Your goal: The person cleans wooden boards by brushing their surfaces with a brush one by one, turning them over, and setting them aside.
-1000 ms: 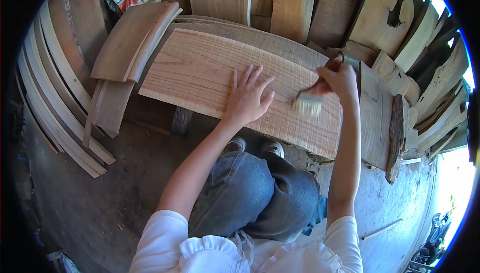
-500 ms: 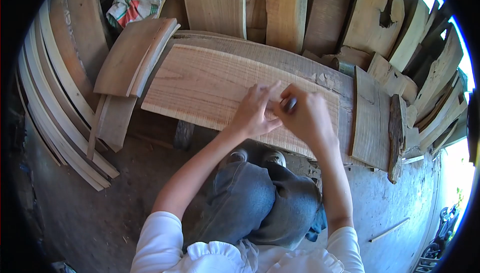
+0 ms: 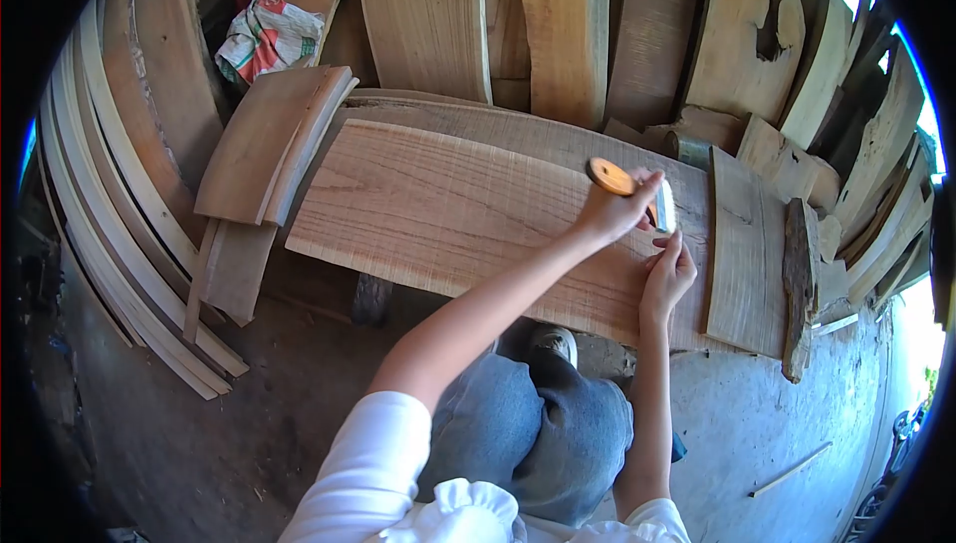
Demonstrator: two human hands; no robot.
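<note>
My left hand is closed around a paintbrush above the right part of a broad wooden board. Its orange handle points up and to the left. The pale bristles are on the right, beside a metal band. Just below the bristles, my right hand has its fingertips pinched together close to the bristle ends. Whether anything is between those fingertips is too small to see. The reddish-brown board lies flat beneath both hands, with grain lines along its length.
A larger plank supports the board. Short boards are stacked at the left, and another short board lies at the right. Tall planks lean behind. A thin stick lies on the floor.
Both hands have moved right along the board. The paintbrush now shows plainly in my left hand; before, my right hand was closed on a dark object and my left fingers were spread.
</note>
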